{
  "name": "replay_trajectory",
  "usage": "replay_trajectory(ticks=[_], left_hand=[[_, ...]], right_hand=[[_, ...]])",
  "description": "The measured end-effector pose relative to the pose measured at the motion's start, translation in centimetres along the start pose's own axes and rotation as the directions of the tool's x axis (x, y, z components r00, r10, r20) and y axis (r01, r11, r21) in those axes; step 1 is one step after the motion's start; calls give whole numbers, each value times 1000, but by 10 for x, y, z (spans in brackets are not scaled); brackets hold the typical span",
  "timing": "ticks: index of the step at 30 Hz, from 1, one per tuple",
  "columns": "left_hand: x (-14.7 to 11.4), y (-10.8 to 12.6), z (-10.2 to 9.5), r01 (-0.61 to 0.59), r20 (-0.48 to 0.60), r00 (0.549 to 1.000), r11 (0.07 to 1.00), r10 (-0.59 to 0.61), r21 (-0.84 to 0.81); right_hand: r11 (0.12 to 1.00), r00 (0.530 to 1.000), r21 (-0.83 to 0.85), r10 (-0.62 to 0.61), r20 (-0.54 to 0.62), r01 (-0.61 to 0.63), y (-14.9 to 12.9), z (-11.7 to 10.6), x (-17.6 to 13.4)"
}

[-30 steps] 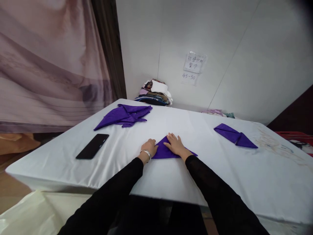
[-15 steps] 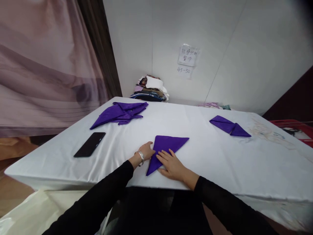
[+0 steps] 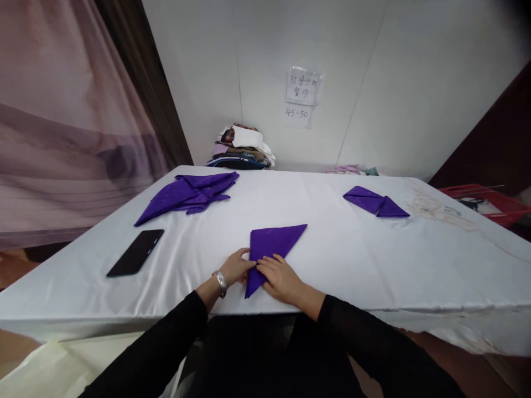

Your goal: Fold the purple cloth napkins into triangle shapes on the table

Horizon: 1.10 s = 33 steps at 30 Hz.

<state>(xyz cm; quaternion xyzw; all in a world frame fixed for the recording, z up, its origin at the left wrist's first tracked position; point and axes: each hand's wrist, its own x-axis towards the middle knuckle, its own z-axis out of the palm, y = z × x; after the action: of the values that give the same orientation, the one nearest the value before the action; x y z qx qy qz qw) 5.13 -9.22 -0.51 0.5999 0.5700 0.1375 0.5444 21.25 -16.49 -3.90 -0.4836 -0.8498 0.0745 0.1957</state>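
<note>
A folded purple cloth napkin [image 3: 271,240] lies in front of me on the white tablecloth, one corner pointing to the far right and one toward me. At its left edge my left hand [image 3: 235,267], with a silver bracelet at the wrist, pinches the cloth; the thumb is on top and the other fingers are partly hidden. My right hand [image 3: 282,281] rests with its fingers laid on the napkin, the fingertips close to the left thumb.
A loose heap of purple cloth [image 3: 186,193] lies at the back left, with a black phone [image 3: 136,253] nearer me. Another folded purple napkin [image 3: 375,202] is at the back right. Piled clothes [image 3: 240,149] stand by the wall, below a paper sign [image 3: 302,88].
The view has shifted, so things sit a little differently. My left hand has closed on the napkin's left edge, and my right fingertips have come nearer to its thumb.
</note>
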Motion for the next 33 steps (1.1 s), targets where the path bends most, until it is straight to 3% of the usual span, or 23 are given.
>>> replay_trajectory(ticks=[3,6,8,10,12,15,18,20,25,33], left_hand=[[-2,-4,-4,-1,15,1000,999,1,36],[-1,-4,-11,-163,-118,972,945,204,284],[3,0,-15,-338,-169,882,839,441,427],[8,6,-17,-508,-87,794,734,602,451],[13,13,-16,-599,57,775,702,629,385],[22,22,-16,-562,196,827,764,527,318],[30,26,-15,-522,173,852,786,494,330],[35,26,-13,-503,122,860,781,495,371],[44,19,-3,-448,1,868,781,497,435],[52,13,2,-492,-26,833,761,553,422]], right_hand=[[996,999,82,48,-22,-46,1,3,-1],[978,994,193,96,-58,-84,0,3,-1],[952,987,289,133,-85,-103,-2,0,-1],[888,976,439,198,-93,-138,-4,-4,-2],[747,949,635,307,-70,-195,-4,-11,-1],[400,872,885,490,15,-240,7,-25,2],[90,774,969,620,126,-230,31,-35,9],[-4,721,970,668,184,-245,48,-38,14],[-26,666,949,706,240,-314,70,-36,19],[-21,537,928,810,234,-372,78,-41,27]])
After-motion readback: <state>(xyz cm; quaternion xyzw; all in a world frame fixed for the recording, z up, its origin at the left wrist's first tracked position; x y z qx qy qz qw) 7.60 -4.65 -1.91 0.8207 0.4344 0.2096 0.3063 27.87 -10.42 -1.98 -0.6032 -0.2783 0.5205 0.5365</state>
